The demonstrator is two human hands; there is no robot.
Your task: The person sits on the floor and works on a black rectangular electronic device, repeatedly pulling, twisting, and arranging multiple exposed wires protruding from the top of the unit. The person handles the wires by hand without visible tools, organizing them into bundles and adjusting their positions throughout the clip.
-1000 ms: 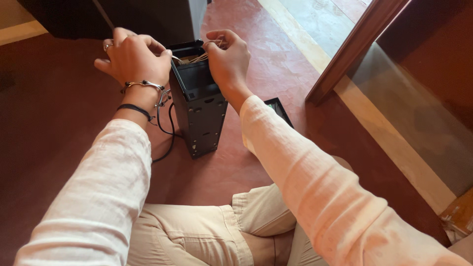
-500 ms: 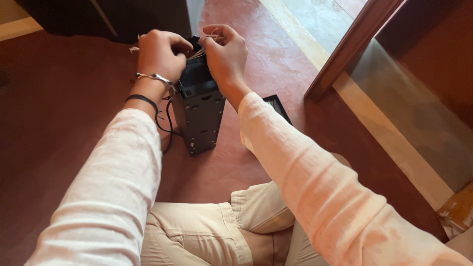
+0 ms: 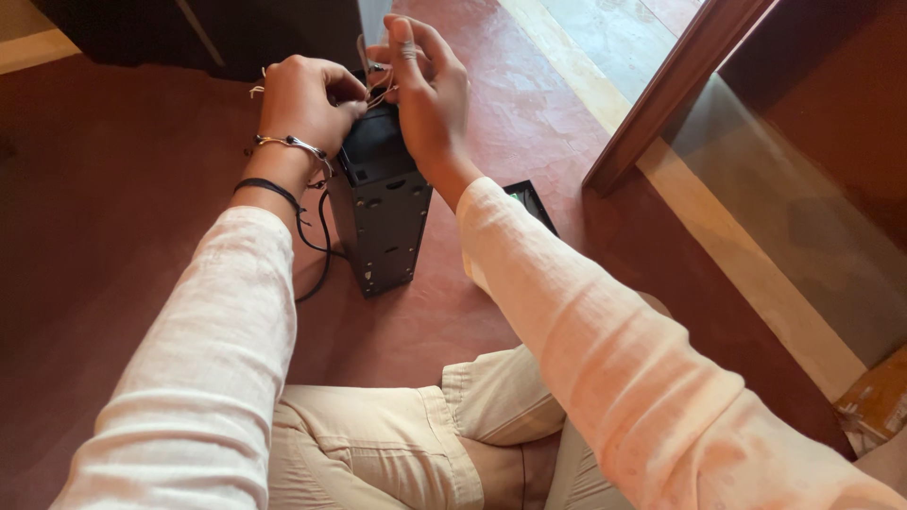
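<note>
A tall black metal box [image 3: 383, 217] stands upright on the red floor in front of my crossed legs. Both hands work at its open top. My left hand [image 3: 304, 99], with a bracelet and a dark band on the wrist, is closed on thin pale wires [image 3: 378, 93] that come out of the box. My right hand [image 3: 427, 90] pinches the same bundle of wires from the right side, index finger raised. A black cable [image 3: 316, 241] hangs down the box's left side to the floor.
A small flat black object [image 3: 529, 200] lies on the floor just right of the box, partly behind my right sleeve. A dark cabinet [image 3: 189, 33] stands at the back. A wooden frame with a glass pane [image 3: 680, 94] runs along the right.
My left hand has closed from a spread pose over the box into a fist on the wires. Both hands stay at the top of the box, and the view has shifted slightly.
</note>
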